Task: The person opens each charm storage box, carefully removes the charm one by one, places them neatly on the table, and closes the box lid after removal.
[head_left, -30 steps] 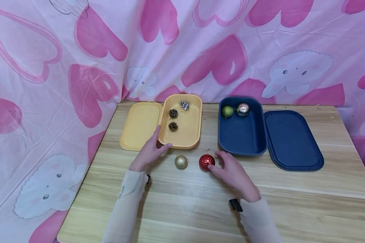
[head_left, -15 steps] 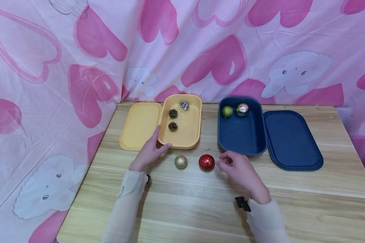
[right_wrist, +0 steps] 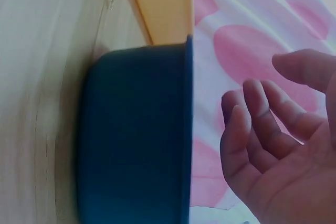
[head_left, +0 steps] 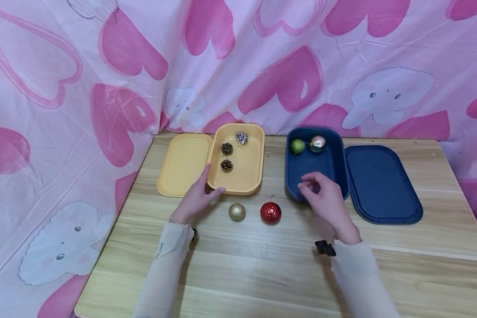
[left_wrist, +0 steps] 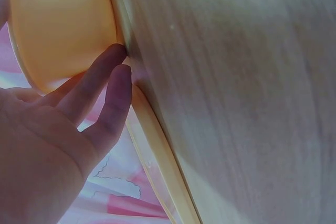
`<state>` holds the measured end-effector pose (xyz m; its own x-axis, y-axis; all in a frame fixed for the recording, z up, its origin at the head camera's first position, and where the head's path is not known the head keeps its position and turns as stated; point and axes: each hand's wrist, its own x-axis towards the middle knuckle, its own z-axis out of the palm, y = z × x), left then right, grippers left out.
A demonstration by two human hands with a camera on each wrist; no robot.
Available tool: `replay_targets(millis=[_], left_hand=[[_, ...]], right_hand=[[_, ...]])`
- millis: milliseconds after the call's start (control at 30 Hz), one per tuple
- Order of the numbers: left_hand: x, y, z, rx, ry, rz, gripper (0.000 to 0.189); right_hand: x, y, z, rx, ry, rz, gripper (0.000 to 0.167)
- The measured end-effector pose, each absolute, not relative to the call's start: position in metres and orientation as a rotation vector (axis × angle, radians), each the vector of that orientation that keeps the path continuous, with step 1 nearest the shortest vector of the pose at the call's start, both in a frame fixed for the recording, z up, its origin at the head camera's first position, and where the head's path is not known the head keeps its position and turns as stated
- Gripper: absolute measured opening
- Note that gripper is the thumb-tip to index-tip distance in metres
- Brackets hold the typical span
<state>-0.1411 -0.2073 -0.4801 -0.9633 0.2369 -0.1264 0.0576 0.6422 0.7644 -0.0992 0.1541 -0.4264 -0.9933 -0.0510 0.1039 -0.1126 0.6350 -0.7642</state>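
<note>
In the head view my left hand (head_left: 194,201) rests against the near left corner of a yellow box (head_left: 238,187), fingers along its side and thumb at its front. The left wrist view shows those fingertips touching the wall of the yellow box (left_wrist: 63,19). Three pinecones (head_left: 227,165) lie inside. My right hand (head_left: 327,201) is over the near end of a navy box (head_left: 288,176), fingers loosely bent, nothing held. A green glitter bauble (head_left: 297,146) and a shiny pink-silver bauble (head_left: 318,143) sit in that box. On the table are a red bauble (head_left: 270,213) and a gold bauble (head_left: 236,212).
A yellow lid (head_left: 184,165) lies left of the yellow box, partly behind my left hand. The navy lid (head_left: 383,183) lies right of the navy box. Behind the wooden table (head_left: 254,269) hangs a pink heart-patterned cloth (head_left: 278,79).
My right hand has left the red bauble and moved right and away from me, up over the navy box. The red bauble stays in place, as does my left hand.
</note>
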Motion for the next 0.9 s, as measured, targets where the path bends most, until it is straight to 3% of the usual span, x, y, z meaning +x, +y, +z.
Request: replay_targets(millis=[667,900], left_hand=[[-0.142,-0.208,-0.482,0.234,2.639,1.217,0.104],[-0.142,-0.208,-0.483,0.226,2.635,1.225,0.104]], right_hand=[[-0.159,0.176,-0.417,0.132,-3.041,1.306,0.062],[-0.180,0.180,-0.418,0.208,-3.138,1.210,0.065]])
